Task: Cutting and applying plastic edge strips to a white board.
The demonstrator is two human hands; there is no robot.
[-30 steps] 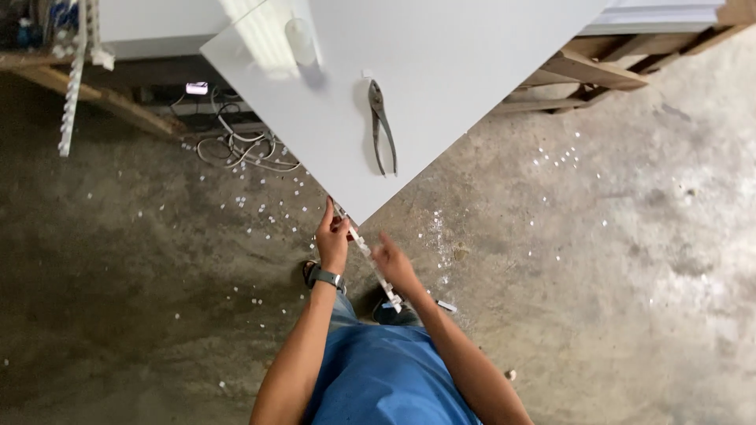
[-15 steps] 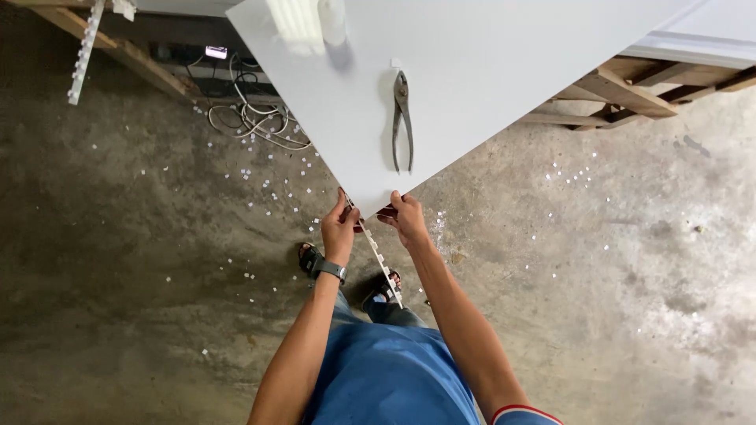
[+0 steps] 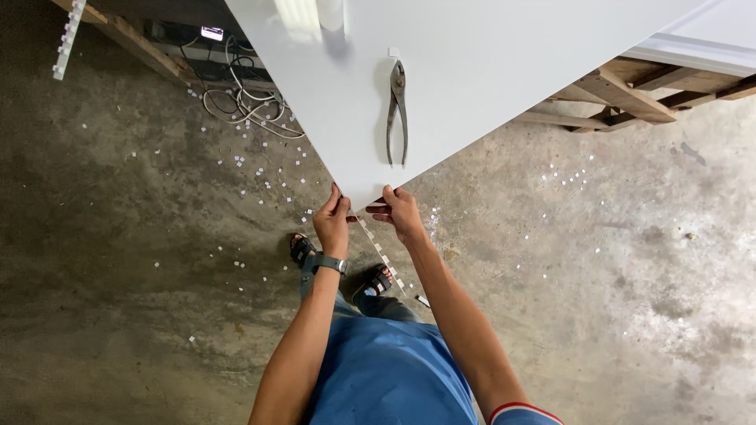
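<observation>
Overall, a large white panel [image 3: 488, 71] fills the upper middle of the head view, lying flat on rough timber supports [image 3: 622, 98] and tapering to a corner that points at the person. Beneath it, the bare concrete floor [image 3: 142, 299] is littered with small white offcuts [image 3: 260, 169], thickest to the left of the corner; these look like trimmings from the strip in hand.

A coil of pale cable [image 3: 252, 110] lies on the floor under the panel's left edge, well apart from the feet. Pliers [image 3: 397, 114] rest on the panel, handles toward the corner, within reach of either hand, which would explain their placing.

At the corner, the left hand [image 3: 331, 223] pinches the panel's left edge, fingers closed on it. The right hand [image 3: 401, 212] grips the corner from the other side; whether it also holds the strip cannot be told. A narrow white segmented strip [image 3: 379, 256] hangs from between the hands, slanting down past the sandalled right foot [image 3: 378, 281].

Both panel edges by the corner are free of obstruction. Open floor lies to the person's left and right; the timber supports close off the upper right.
</observation>
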